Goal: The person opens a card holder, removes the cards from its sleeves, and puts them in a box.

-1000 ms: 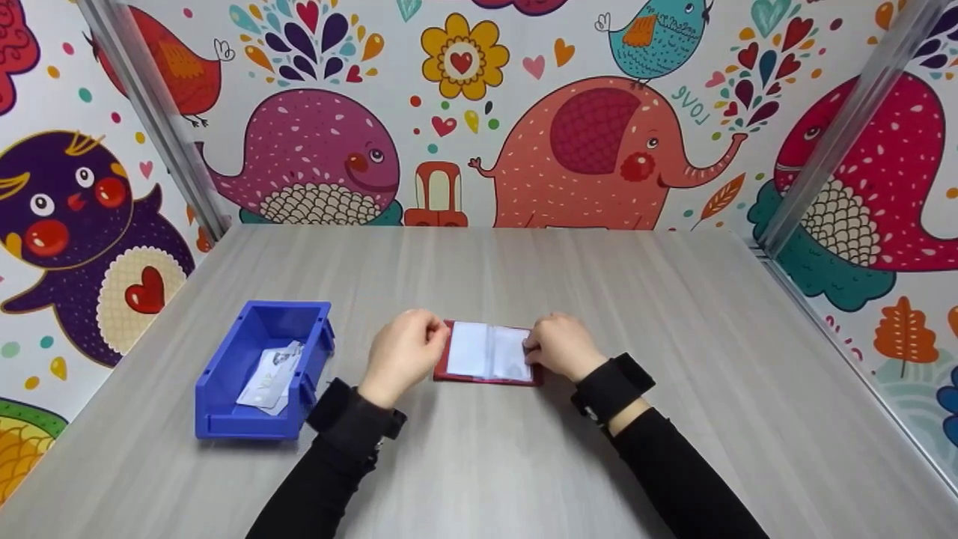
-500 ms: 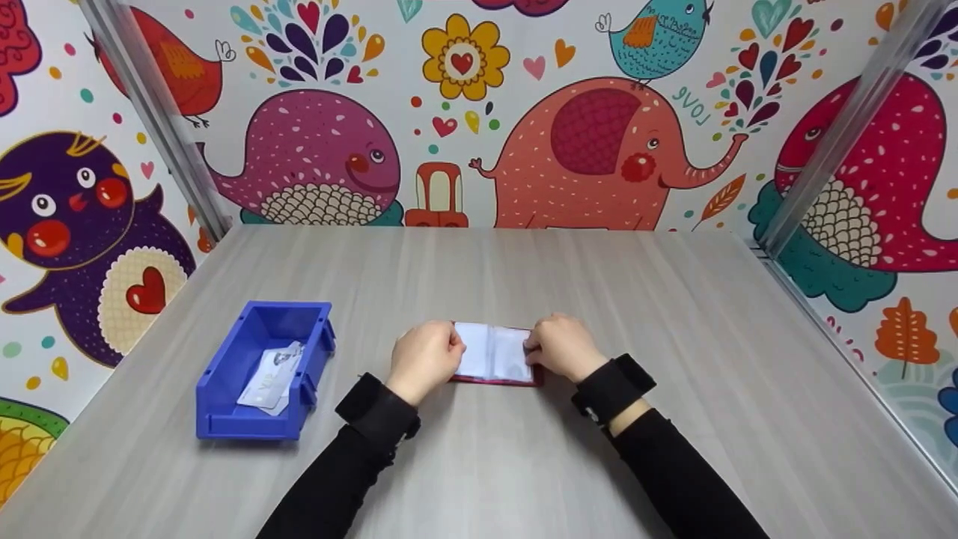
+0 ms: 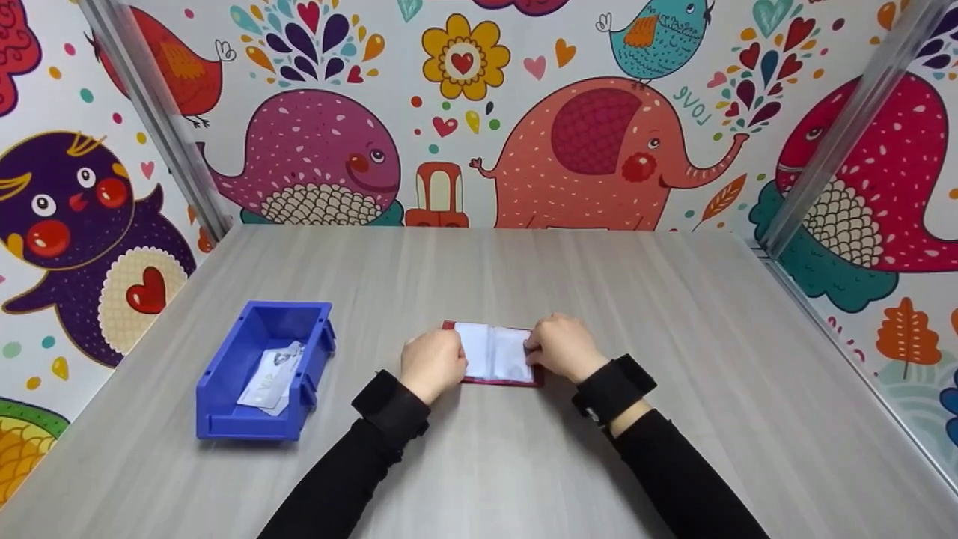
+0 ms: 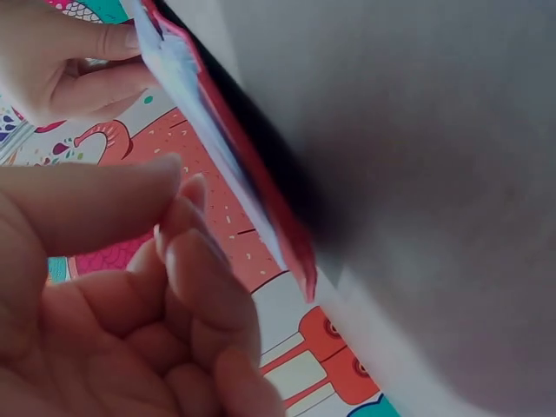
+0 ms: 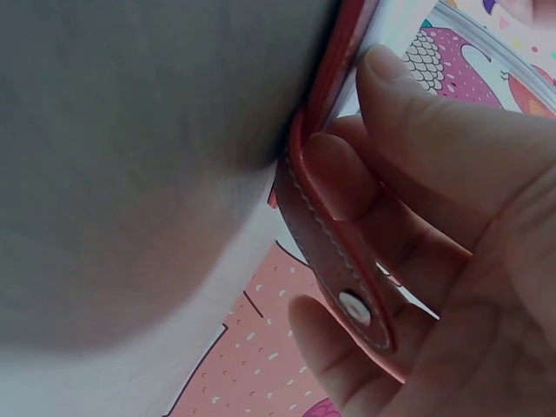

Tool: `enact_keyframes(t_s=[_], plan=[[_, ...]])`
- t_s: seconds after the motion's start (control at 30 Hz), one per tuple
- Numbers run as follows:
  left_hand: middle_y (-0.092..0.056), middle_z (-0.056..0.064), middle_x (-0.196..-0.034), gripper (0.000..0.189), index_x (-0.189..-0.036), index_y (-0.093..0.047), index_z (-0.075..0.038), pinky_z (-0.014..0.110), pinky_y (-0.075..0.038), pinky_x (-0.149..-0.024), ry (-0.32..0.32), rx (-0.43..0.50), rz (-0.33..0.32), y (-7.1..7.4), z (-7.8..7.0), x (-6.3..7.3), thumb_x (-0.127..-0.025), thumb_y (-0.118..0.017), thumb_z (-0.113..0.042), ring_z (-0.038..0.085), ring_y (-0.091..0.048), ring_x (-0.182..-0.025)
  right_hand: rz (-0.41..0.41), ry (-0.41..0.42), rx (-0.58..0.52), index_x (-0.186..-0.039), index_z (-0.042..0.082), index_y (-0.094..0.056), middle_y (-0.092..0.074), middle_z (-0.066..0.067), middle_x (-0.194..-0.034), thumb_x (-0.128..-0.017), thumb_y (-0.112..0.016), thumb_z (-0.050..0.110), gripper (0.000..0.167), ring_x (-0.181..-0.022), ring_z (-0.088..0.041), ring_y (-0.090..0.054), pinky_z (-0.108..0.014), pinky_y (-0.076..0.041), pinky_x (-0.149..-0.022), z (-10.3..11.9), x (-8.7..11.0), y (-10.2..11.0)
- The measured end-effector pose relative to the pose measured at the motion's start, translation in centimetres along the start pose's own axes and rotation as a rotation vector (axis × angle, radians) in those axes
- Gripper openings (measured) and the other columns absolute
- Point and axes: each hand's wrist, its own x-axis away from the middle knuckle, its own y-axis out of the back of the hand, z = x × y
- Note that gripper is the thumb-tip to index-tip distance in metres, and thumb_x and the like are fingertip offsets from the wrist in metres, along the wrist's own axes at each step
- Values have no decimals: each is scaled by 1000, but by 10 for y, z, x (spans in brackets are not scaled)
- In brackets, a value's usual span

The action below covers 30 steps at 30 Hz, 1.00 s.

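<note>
A red card holder (image 3: 501, 384) lies open on the table, with its clear plastic sleeves (image 3: 512, 352) showing. My right hand (image 3: 563, 346) pinches its right edge; in the right wrist view the thumb rests on the sleeves. The holder's strap (image 5: 321, 234), with a metal snap, hangs along the curled fingers. Over the holder's left side is my left hand (image 3: 432, 364), thumb tip against the index finger. In the left wrist view its fingers (image 4: 204, 278) are curled with nothing visible between them, apart from the holder's edge. Part of the left cover is hidden behind this hand.
To the left stands a blue plastic bin (image 3: 249, 427) holding several silvery-white cards (image 3: 271, 378). The wood-patterned table (image 3: 494, 277) is walled at the back and sides by panels printed with cartoon animals.
My left hand has moved right and slightly nearer to me, from the holder's left edge to over its left side. The right hand and the bin stay in place.
</note>
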Motion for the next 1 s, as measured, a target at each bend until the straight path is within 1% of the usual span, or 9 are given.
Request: enact_keyframes(t_s=[0.1, 0.2, 0.33, 0.47, 0.57, 0.77, 0.93, 1.0], plan=[[-48, -4, -57, 29, -54, -50, -14, 43, -44, -59, 18, -26, 27, -1, 0, 0, -74, -67, -3, 19, -51, -57, 2, -5, -2, -82, 11, -80, -72, -5, -84, -69, -88, 15, 16, -76, -30, -60, -45, -49, -68, 0, 0, 0], [-53, -2, -60, 27, -57, -52, -14, 44, -46, -62, 35, -49, 56, -3, -2, 0, -76, -67, -3, 22, -57, -61, 5, -7, -4, -82, 11, -80, -72, -5, -83, -69, -88, 15, 16, -76, -30, -60, -45, -48, -68, 0, 0, 0], [-60, 2, -66, 21, -61, -57, -11, 47, -48, -64, 57, -86, 95, -3, -4, 0, -78, -67, -3, 28, -63, -69, 4, 0, -5, -82, 11, -80, -72, -5, -83, -69, -88, 15, 16, -77, -30, -60, -45, -48, -68, 0, 0, -1], [-66, 8, -75, 15, -66, -60, -9, 49, -50, -68, 84, -127, 122, -2, -7, -1, -79, -68, -6, 31, -66, -76, -12, 5, 2, -85, 11, -80, -72, -5, -84, -69, -88, 15, 18, -78, -30, -61, -45, -49, -69, -1, 1, -1], [-68, 10, -79, 12, -68, -62, -8, 50, -50, -69, 100, -143, 132, -2, -9, -1, -78, -68, -6, 33, -66, -78, -23, 14, 10, -86, 10, -80, -72, -5, -84, -70, -88, 14, 19, -79, -31, -61, -45, -49, -69, -2, 2, -2], [-68, 10, -81, 8, -72, -64, -7, 51, -51, -69, 127, -144, 153, -1, -12, -3, -79, -68, -5, 33, -67, -79, -29, 20, 1, -87, 10, -80, -72, -5, -83, -72, -87, 13, 17, -79, -30, -61, -45, -49, -70, -3, 3, 0], [-69, 10, -81, 9, -72, -65, -6, 51, -52, -68, 130, -150, 154, -1, -12, -3, -80, -68, -6, 33, -67, -79, -58, 0, -30, -80, 12, -79, -69, -3, -80, -76, -84, 10, 6, -79, -29, -61, -44, -49, -71, -4, 0, 3], [-69, 11, -81, 9, -72, -65, -6, 52, -52, -68, 125, -150, 148, -1, -13, -3, -80, -68, -5, 33, -67, -78, -76, -10, -39, -77, 13, -79, -68, -3, -78, -78, -82, 8, 6, -78, -28, -60, -44, -49, -70, -5, -1, 3]])
